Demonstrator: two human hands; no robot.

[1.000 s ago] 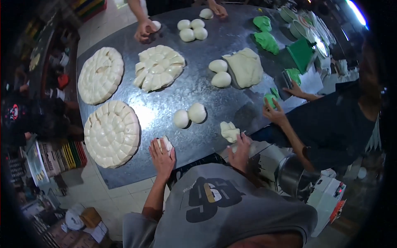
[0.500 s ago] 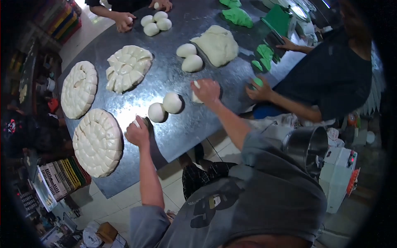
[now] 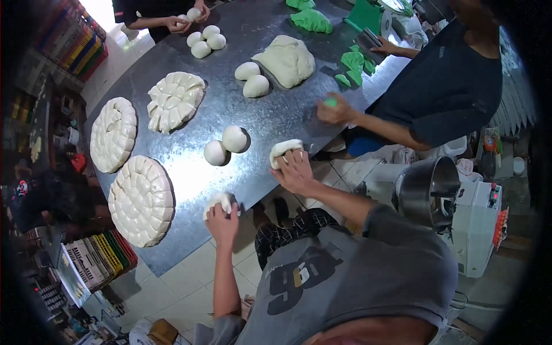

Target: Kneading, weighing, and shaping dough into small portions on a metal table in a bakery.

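Note:
Near the front edge of the metal table, my left hand (image 3: 222, 226) curls its fingers over a white dough piece (image 3: 218, 201). Farther right, my right hand (image 3: 296, 174) grips another dough piece (image 3: 284, 148), its fingers bent over the near side. Both pieces rest on the tabletop and look uneven, partly covered by the fingers. Between and beyond my hands sit two smooth dough balls, one (image 3: 215, 153) beside the other (image 3: 234, 139). Two more balls (image 3: 256, 86) lie farther back, next to a large dough slab (image 3: 289, 62).
On the table's left are rounds of scored dough (image 3: 141, 201). A co-worker's hand (image 3: 339, 109) at right works green dough; green pieces (image 3: 353, 63) lie beyond. Another person's hands (image 3: 187, 20) hold dough balls at the far side. A mixer bowl (image 3: 428, 190) stands right, off the table.
Both my hands have drawn toward the near edge with their dough, fingers now stretched farther over it. The far person's hands have come together. The right co-worker's hand has shifted left.

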